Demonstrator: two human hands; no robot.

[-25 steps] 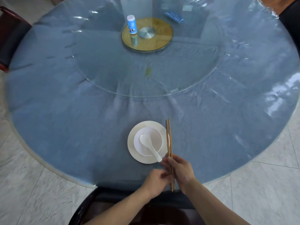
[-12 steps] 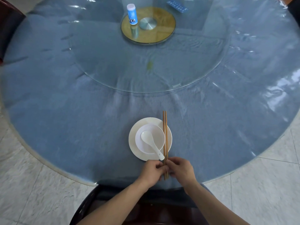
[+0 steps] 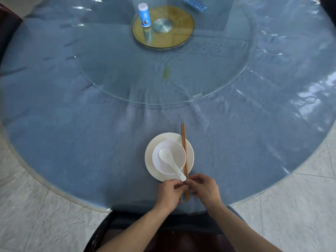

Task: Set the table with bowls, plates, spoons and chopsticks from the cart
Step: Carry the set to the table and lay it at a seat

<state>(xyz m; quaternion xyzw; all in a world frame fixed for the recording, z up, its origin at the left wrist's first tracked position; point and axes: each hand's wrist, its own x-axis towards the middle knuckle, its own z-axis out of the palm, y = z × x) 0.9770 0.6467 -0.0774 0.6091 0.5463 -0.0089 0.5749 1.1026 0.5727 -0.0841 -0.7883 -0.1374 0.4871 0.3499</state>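
Note:
A white plate lies near the front edge of the round blue table. A white bowl stands on it, with a white spoon inside, its handle pointing toward me. A pair of brown chopsticks lies across the plate's right side, just right of the bowl. My left hand and my right hand meet at the near ends of the chopsticks, and both pinch them. Between the hands the near tips stick out over the table.
A glass turntable covers the table's middle, over a round wooden base. On it stand a white and blue bottle and a blue packet. A dark chair stands below me, another chair at far left.
The chopsticks moved left from beside the plate onto its right side and now lie straight. My left hand joined my right at their near ends.

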